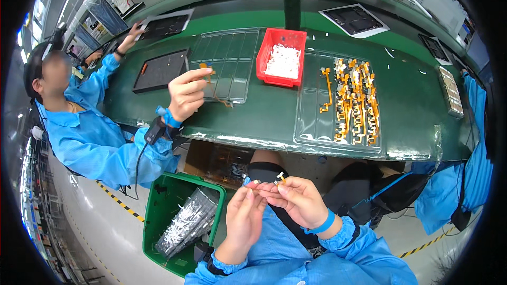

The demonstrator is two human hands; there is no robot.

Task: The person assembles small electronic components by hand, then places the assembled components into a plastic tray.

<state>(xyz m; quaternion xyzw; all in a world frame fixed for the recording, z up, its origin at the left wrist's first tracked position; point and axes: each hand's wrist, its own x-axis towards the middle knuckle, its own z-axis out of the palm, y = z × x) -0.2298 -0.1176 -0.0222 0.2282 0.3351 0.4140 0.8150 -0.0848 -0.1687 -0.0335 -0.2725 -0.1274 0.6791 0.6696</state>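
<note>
Above my lap, in front of the table's near edge, my two hands are held close together. My right hand (300,201) pinches a small orange flex cable (280,177), whose white end sticks up past the fingertips. My left hand (245,217) has its thumb and fingers pressed together beside it, with a pale speck at the fingertips too small to name. On the table, a clear plastic tray (317,129) carries rows of orange flex cables (356,103) on its right side. One single flex cable (326,89) lies apart from those rows.
A red bin (262,68) of white bits stands mid-table. At left a co-worker (92,126) in blue holds a flex cable over another clear tray (243,47), beside a black tray (158,71). A green bin (150,221) with scrap stands below. Stacked parts (450,92) lie right.
</note>
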